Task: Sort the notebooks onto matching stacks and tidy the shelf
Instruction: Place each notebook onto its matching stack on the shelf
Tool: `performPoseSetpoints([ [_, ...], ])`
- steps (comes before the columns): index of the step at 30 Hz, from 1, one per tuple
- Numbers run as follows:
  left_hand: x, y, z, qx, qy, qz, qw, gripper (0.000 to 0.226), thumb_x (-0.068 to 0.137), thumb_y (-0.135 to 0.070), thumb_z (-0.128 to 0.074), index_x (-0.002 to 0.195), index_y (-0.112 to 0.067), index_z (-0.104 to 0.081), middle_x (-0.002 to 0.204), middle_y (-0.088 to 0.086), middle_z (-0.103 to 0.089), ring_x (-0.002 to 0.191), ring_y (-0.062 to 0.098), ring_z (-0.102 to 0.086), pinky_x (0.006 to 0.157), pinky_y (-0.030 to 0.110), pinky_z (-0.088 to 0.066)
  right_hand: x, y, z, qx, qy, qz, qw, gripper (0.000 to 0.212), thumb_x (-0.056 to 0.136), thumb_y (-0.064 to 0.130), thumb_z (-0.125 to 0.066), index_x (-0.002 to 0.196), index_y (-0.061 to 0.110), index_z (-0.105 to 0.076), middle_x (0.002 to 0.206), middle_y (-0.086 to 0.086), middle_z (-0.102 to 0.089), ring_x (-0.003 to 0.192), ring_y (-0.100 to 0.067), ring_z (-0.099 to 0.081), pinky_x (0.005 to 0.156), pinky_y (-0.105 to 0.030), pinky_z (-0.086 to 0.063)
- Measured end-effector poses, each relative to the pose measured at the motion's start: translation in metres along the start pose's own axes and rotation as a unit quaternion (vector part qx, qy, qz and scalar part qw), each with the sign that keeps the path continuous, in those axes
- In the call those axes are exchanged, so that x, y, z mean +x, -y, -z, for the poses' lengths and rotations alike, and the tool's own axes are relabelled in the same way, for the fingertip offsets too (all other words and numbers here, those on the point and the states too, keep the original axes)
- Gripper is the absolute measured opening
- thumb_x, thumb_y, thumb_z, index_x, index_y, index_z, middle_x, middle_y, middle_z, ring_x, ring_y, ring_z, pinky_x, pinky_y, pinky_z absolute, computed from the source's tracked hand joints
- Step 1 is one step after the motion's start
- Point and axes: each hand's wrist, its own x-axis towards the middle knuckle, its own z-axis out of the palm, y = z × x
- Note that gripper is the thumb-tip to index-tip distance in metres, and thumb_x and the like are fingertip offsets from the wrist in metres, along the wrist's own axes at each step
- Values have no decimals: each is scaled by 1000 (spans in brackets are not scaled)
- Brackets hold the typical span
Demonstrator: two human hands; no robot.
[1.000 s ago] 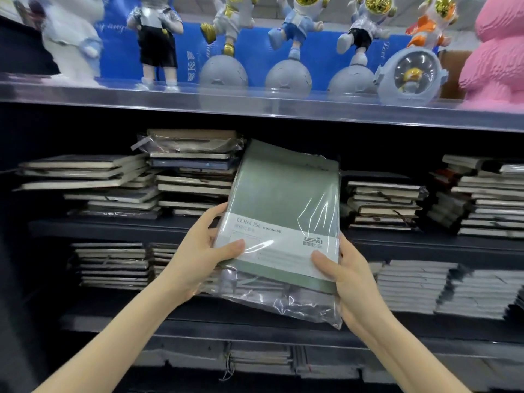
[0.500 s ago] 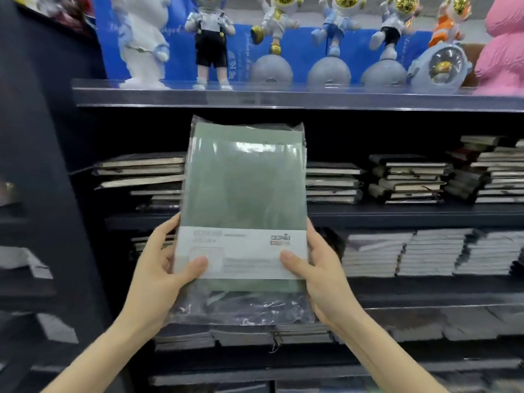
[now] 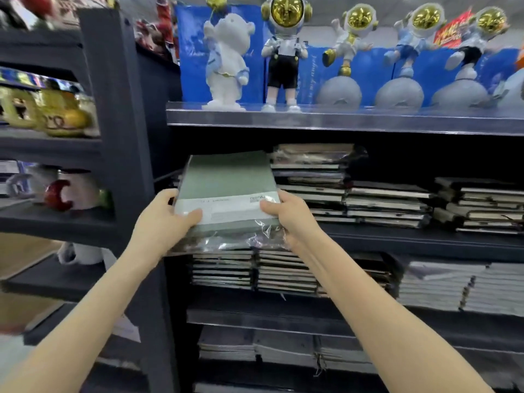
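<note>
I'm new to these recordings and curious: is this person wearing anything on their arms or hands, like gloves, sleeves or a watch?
Nothing that shows. The left hand and right hand are bare: no gloves, no rings on the visible parts. The left forearm and right forearm are uncovered down to the picture's edge, with no sleeve, watch or bracelet.

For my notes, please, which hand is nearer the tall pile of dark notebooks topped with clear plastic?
Right: the right hand is close beside the pile; the left hand is beyond the green plastic-wrapped notebook.
</note>
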Motion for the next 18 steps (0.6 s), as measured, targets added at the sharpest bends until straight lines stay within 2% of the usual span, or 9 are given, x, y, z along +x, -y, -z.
performPoseSetpoints([
  [1,4,2,-1,115,-43,-67,990,43,86,-40,-64,123,-20,-56,117,7,-56,92,25,-58,78,35,-47,8,2,-4,6,-12,-3,1000,19,93,0,-54,110,4,-61,91,-8,-68,69,-19,-64,57,-34,-55],
  [2,6,4,-2,211,-89,-151,962,52,85,-51,-58,125,-17,-58,122,11,-54,100,31,-56,85,40,-45,17,4,-8,10,-22,-3,1000,20,93,0,-53,111,3,-61,93,-9,-67,72,-20,-65,59,-34,-56],
  [3,8,7,-5,267,-114,-232,928,57,85,-59,-50,121,-17,-63,123,15,-55,106,35,-54,89,45,-44,26,6,-12,15,-32,-1,999,20,93,-1,-54,112,1,-60,95,-9,-67,77,-21,-65,63,-34,-56],
  [5,14,12,-14,319,-103,-317,887,62,87,-64,-35,119,-21,-66,124,16,-58,112,38,-54,96,57,-38,41,9,-22,43,-52,-1,998,20,92,0,-55,112,-1,-61,94,-10,-66,82,-24,-64,67,-34,-56],
  [8,41,19,-33,348,-43,-335,875,64,96,-60,-14,131,-27,-57,123,16,-59,114,39,-52,100,69,-26,59,11,-31,104,-58,-15,993,16,94,8,-57,106,0,-61,92,-13,-65,80,-28,-65,78,-45,-57],
  [10,64,24,-44,344,-42,-339,875,62,98,-57,-11,132,-29,-54,116,13,-62,109,38,-54,99,71,-25,61,9,-26,127,-39,-24,991,17,97,14,-54,106,1,-60,103,-17,-66,96,-34,-66,92,-53,-51],
  [12,84,24,-51,341,-50,-343,874,60,98,-56,-13,130,-30,-56,113,8,-64,106,35,-56,100,68,-26,59,6,-13,156,-11,-27,987,30,98,11,-50,125,0,-51,110,-19,-64,97,-32,-67,90,-49,-53],
  [14,104,21,-55,342,-62,-357,867,62,98,-56,-11,127,-31,-59,110,5,-65,102,32,-58,101,64,-28,55,4,-1,179,9,-23,983,50,98,4,-47,144,0,-29,105,-21,-62,88,-29,-67,79,-39,-58],
  [18,139,11,-60,370,-49,-361,854,71,97,-59,-6,123,-26,-63,100,9,-69,91,38,-61,95,64,-34,49,5,14,196,46,-6,979,53,99,0,-44,147,2,-23,112,-26,-58,97,-35,-66,83,-38,-57],
])
